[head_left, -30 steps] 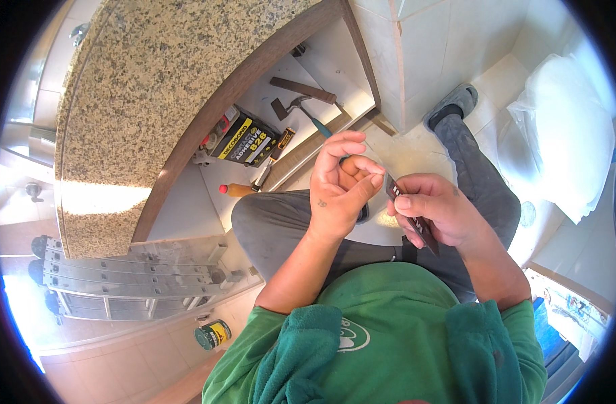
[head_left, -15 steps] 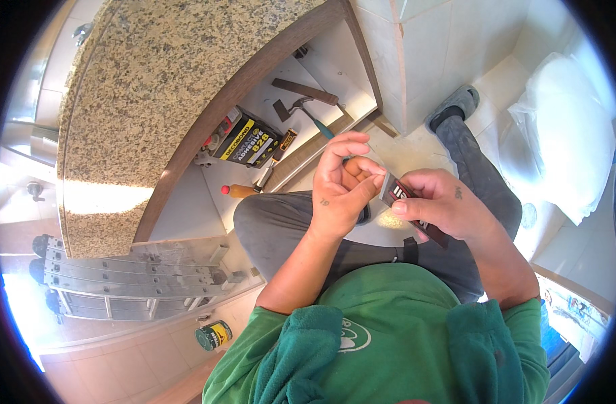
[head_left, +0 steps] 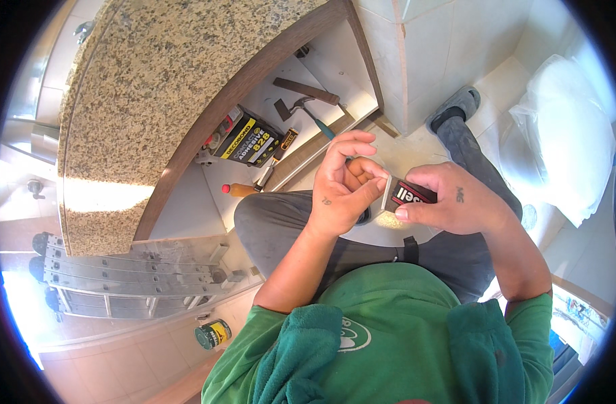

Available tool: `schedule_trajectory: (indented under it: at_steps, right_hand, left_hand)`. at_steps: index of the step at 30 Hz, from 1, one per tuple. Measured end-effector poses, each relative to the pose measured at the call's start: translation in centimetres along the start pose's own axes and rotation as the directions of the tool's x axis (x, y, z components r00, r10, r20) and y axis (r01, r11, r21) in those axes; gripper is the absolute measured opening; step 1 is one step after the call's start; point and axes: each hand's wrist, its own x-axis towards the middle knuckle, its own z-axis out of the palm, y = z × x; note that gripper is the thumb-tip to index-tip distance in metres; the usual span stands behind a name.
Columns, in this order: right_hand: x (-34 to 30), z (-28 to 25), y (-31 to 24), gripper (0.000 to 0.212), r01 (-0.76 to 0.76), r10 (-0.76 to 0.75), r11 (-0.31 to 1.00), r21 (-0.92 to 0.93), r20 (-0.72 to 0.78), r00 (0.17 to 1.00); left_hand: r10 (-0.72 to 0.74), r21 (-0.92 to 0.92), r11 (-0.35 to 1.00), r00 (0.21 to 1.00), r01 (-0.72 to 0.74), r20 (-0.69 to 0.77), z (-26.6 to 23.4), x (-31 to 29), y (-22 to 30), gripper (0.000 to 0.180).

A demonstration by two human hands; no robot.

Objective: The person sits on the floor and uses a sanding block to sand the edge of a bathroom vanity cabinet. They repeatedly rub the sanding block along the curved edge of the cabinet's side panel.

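At frame centre, the right hand (head_left: 456, 202) grips a small dark box (head_left: 407, 194), long axis pointing left toward the left hand (head_left: 345, 185), whose fingers pinch its pale end.

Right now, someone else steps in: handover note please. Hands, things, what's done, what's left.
Left hand: fingertips pinching at the open end of the small box, nothing clearly drawn out.
Right hand: grips the small box, a dark and red packet, over the lap.
Things: hammer, screwdriver and adhesive tin lie inside the open cabinet; a folded ladder is to the left.
Done: box in hand, end open.
Left: contents not yet out; tools untouched.
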Motion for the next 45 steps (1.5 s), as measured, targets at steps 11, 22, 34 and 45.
schedule_trajectory:
  at_steps: [11, 22, 34, 45]
  right_hand:
    - [0.1, -0.5, 0.2, 0.036, 0.061, -0.062, 0.998, -0.033, -0.028, 0.998]
    - [0.0, 0.8, 1.3, 0.038, 0.09, -0.085, 0.993, 0.072, -0.072, 0.994]
    - [0.2, 1.9, 1.6, 0.037, 0.12, -0.105, 0.978, 0.172, -0.097, 0.99]
    - [-0.2, 1.7, 1.9, 0.038, 0.118, -0.1, 0.98, 0.162, -0.118, 0.988]
  left_hand:
    - [-0.122, -0.181, 0.977, 0.992, 0.112, -0.044, -0.1, -0.4, -0.2, 0.041]
    - [-0.142, -0.584, 0.803, 0.99, 0.121, 0.009, -0.9, -0.1, -0.7, 0.03]
    - [-0.114, -0.54, 0.834, 0.993, 0.11, 0.026, -0.6, -0.3, -0.7, 0.029]
    - [-0.098, -0.517, 0.85, 0.995, 0.099, 0.028, -0.5, -0.2, -0.5, 0.032]
